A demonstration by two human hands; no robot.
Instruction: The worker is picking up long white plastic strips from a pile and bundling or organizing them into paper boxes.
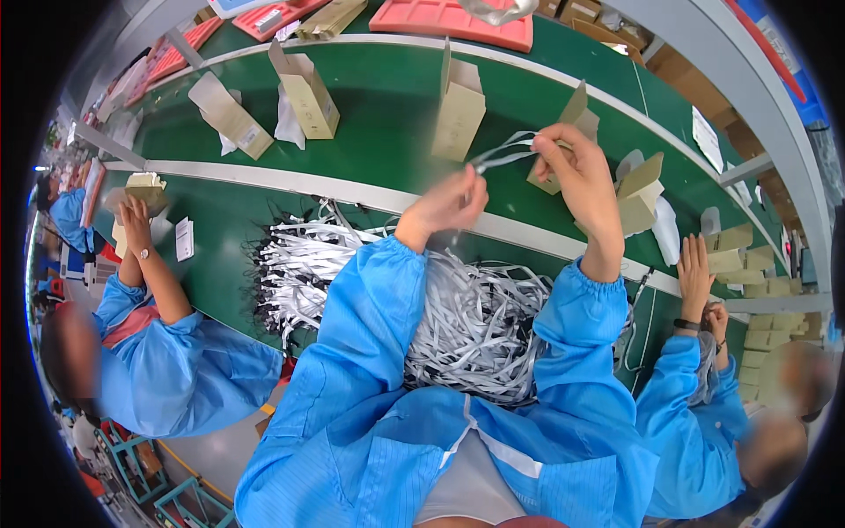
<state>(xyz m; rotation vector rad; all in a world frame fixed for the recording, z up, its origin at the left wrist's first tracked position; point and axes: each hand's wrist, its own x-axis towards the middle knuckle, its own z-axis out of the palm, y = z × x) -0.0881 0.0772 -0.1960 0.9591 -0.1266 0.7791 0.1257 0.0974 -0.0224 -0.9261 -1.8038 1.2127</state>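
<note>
A thin white lanyard stretches between my two raised hands, over the far edge of the bench. My left hand pinches one end, its fingers bent together and slightly blurred. With thumb and fingertips, my right hand grips the other end, higher up. Just behind the right hand an open cardboard box is partly hidden by it. Another upright open box stands beyond my left hand. Below my forearms lies a big tangled heap of white lanyards with black ends, and a flatter bundle of lanyards spreads to its left.
A metal rail separates the bench from the green belt, where more open boxes stand. Co-workers in blue sit on both sides: a person's hands hold a box at left, another person's hand is at right. Pink trays lie beyond.
</note>
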